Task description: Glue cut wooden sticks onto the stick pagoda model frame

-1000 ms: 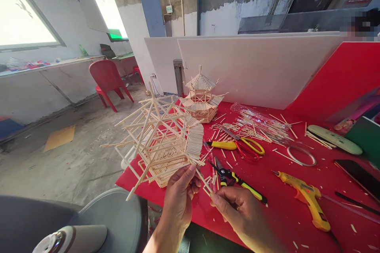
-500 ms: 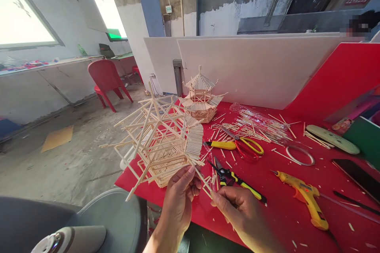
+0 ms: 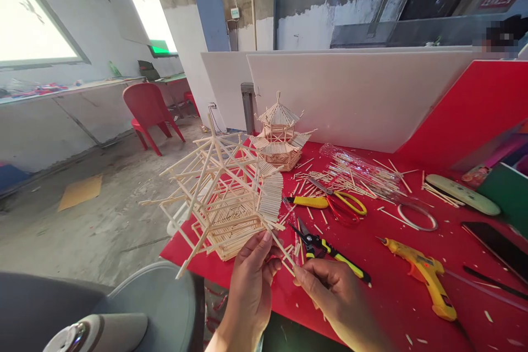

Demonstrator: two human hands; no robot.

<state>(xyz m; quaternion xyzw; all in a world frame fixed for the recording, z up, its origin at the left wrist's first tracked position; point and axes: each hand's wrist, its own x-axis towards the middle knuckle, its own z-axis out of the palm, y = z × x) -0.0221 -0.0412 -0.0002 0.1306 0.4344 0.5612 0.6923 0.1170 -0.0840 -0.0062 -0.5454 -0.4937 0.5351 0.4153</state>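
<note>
A half-built pavilion model of thin wooden sticks (image 3: 236,213) stands tilted at the table's left front, its roof frame mostly open, with one eave panel covered in short sticks. My left hand (image 3: 253,267) is closed at the model's near corner, thumb and fingers pinching the sticks there. My right hand (image 3: 330,294) pinches the outer end of a thin wooden stick (image 3: 282,250) that runs out from that corner. Whether this stick is fixed at the corner, I cannot tell; the left fingers partly cover the spot.
Behind stands a roofed stick pagoda (image 3: 277,148). To the right lie yellow-handled scissors (image 3: 350,201), black-and-yellow cutters (image 3: 330,250), a yellow glue gun (image 3: 427,272), loose sticks (image 3: 350,179) and a phone (image 3: 497,250). A grey stool (image 3: 165,297) with a white bottle (image 3: 111,333) is at lower left.
Almost nothing differs. Both hands keep their grip near the model's corner; the left wrist has shifted slightly to the right.
</note>
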